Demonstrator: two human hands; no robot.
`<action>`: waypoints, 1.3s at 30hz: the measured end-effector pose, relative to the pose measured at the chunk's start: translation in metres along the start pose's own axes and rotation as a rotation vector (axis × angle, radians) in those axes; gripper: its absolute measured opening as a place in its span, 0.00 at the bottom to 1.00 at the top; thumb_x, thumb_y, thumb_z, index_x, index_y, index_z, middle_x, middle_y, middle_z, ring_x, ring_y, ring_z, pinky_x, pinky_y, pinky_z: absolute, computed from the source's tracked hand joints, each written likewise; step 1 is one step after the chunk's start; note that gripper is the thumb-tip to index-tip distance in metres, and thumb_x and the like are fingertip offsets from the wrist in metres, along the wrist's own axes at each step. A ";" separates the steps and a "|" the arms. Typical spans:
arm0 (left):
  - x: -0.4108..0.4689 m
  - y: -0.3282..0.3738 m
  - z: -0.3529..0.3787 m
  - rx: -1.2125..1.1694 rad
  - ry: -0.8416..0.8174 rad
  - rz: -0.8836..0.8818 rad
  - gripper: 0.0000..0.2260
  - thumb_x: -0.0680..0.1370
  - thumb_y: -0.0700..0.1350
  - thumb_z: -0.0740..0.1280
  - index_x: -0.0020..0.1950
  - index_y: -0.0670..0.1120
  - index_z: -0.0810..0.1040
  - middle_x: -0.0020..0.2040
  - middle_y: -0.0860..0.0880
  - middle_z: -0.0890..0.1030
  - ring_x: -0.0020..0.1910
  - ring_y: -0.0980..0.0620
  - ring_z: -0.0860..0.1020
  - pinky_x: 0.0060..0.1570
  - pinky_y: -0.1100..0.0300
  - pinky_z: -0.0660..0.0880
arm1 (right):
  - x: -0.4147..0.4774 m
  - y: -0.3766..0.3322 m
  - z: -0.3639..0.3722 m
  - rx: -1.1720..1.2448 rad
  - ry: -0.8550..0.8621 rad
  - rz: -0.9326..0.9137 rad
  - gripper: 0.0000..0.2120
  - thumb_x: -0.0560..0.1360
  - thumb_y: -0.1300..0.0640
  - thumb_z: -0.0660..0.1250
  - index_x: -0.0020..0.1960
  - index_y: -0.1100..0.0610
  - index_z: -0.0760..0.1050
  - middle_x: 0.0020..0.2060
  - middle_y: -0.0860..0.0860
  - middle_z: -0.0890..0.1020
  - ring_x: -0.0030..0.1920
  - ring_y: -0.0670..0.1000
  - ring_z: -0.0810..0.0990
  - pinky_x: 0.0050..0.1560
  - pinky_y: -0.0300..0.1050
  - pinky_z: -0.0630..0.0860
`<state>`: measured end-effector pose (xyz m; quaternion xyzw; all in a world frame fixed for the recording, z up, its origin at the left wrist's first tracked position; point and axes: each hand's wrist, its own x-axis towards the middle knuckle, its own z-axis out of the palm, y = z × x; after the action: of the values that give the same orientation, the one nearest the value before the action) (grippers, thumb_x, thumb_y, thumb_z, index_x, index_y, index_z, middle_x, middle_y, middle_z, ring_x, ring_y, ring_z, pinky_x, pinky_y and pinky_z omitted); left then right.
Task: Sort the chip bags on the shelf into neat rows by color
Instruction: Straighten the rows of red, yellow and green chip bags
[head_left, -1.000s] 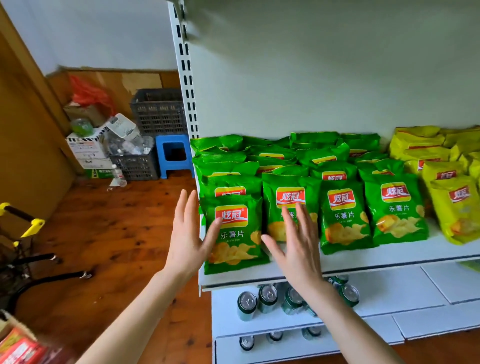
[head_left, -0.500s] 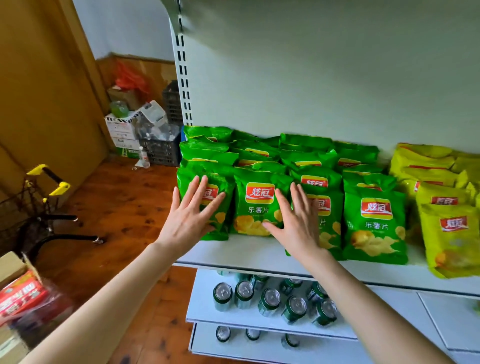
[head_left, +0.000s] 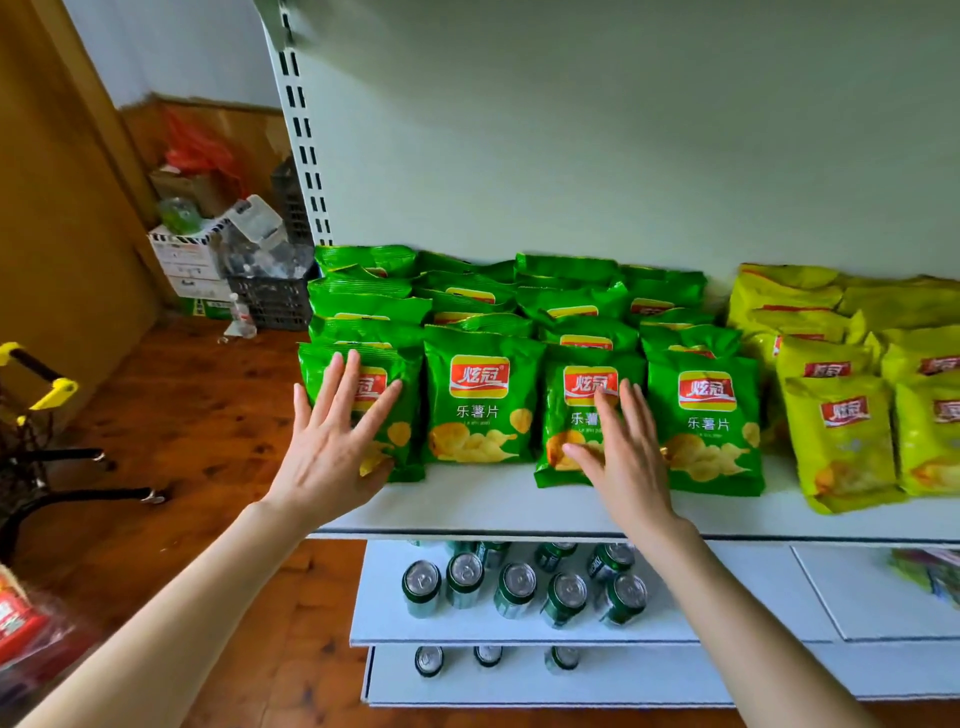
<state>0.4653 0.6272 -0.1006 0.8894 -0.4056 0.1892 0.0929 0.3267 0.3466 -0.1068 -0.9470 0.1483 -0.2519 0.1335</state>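
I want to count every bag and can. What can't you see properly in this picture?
All in the head view:
- Back green bags: covered by the front bags, so no full count.
- Yellow bags: cut off by the right edge.
- Front left bag: label partly behind the left hand.
- Cans: some hidden under the top shelf.

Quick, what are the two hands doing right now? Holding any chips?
Left hand: open, fingers spread flat over the leftmost front green bag, holding nothing.
Right hand: open, flat over the third front green bag, holding nothing.
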 end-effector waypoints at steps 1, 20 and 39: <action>0.000 0.000 0.000 -0.005 0.005 0.004 0.48 0.59 0.47 0.81 0.73 0.47 0.61 0.73 0.32 0.57 0.72 0.34 0.52 0.57 0.28 0.54 | 0.006 -0.001 0.002 -0.012 0.019 -0.010 0.35 0.70 0.54 0.72 0.71 0.64 0.62 0.72 0.64 0.59 0.72 0.62 0.56 0.70 0.52 0.50; -0.004 0.013 -0.007 -0.031 -0.030 -0.085 0.35 0.67 0.57 0.57 0.73 0.47 0.60 0.74 0.33 0.56 0.73 0.36 0.50 0.55 0.22 0.55 | 0.012 0.021 -0.007 0.044 0.025 -0.118 0.34 0.71 0.42 0.62 0.69 0.62 0.63 0.68 0.66 0.65 0.70 0.61 0.60 0.65 0.60 0.56; 0.074 0.175 0.052 0.014 0.064 0.074 0.42 0.57 0.53 0.82 0.67 0.49 0.67 0.67 0.32 0.70 0.65 0.31 0.69 0.54 0.31 0.68 | 0.006 0.134 -0.041 -0.062 0.067 -0.094 0.47 0.56 0.52 0.80 0.69 0.60 0.61 0.66 0.69 0.67 0.68 0.65 0.61 0.62 0.62 0.60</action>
<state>0.3907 0.4455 -0.1156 0.8680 -0.4335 0.2238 0.0926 0.2821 0.2135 -0.1138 -0.9476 0.1158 -0.2846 0.0872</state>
